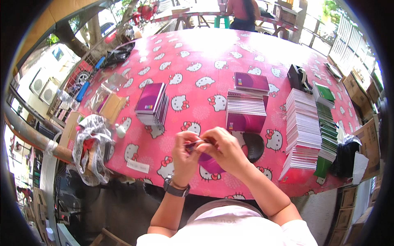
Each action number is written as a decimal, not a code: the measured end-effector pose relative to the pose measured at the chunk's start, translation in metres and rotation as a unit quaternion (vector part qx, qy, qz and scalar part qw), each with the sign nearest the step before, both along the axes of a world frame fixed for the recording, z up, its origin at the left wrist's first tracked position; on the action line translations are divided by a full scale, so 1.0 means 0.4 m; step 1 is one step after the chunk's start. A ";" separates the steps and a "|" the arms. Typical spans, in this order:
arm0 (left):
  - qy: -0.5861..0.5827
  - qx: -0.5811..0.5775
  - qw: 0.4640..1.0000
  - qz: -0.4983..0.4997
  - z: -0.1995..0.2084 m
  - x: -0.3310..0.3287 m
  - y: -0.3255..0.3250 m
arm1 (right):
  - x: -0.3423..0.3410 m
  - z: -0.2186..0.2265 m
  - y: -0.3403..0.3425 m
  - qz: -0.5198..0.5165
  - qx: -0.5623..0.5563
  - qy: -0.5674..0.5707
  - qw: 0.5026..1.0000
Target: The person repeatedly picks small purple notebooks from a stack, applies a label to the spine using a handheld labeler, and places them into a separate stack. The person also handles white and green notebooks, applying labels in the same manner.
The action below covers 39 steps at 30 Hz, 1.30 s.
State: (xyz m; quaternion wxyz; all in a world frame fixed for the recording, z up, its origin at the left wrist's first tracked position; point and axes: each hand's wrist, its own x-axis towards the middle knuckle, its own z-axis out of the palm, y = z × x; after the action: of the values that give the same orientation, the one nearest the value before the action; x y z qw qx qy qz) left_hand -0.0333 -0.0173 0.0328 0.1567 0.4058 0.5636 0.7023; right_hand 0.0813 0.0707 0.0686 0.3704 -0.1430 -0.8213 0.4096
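Observation:
My left hand (184, 153) and my right hand (223, 149) meet above the near edge of the table, both pinching the thin edge of a magenta notebook (210, 164) held between them. The left wrist wears a dark watch. Most of the notebook is hidden behind my fingers. Just right of my right hand lies a black rounded object (254, 145). Behind my hands stands a stack of magenta notebooks (245, 108).
The table has a pink cartoon-cat cloth (193, 61). A smaller notebook stack (152, 104) sits left, tall white and green stacks (305, 131) right, a black tape dispenser (297, 78) beyond. Plastic bags (92, 143) hang at the left edge. Cardboard boxes (367, 139) stand right. A person (242, 12) sits far back.

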 end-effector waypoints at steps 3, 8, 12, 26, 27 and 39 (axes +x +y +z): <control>-0.095 0.074 0.993 0.013 0.007 -0.098 0.002 | -0.110 0.026 0.057 0.039 -0.022 0.045 0.998; -0.139 0.033 0.988 -0.055 0.045 -0.279 -0.028 | -0.374 0.079 0.185 0.020 -0.151 0.123 0.981; -0.075 -0.026 0.987 0.139 0.070 -0.519 0.010 | -0.617 0.048 0.246 -0.020 -0.027 0.158 0.987; 0.005 0.065 0.929 0.365 -0.139 -0.582 0.126 | -0.815 -0.208 0.211 -0.065 -0.285 0.195 0.936; 0.024 0.048 0.922 0.383 -0.144 -0.586 0.121 | -0.811 -0.210 0.211 -0.037 -0.287 0.158 0.944; 0.085 0.082 0.892 0.436 -0.144 -0.677 0.063 | -0.194 0.016 0.229 0.111 -0.003 0.065 0.992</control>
State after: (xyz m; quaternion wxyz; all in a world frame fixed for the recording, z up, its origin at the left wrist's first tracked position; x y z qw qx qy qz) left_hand -0.3041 0.0078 -0.0249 -0.2476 0.1890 0.6357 0.7063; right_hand 0.0039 0.1625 0.0751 0.3746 -0.0251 -0.8052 0.4590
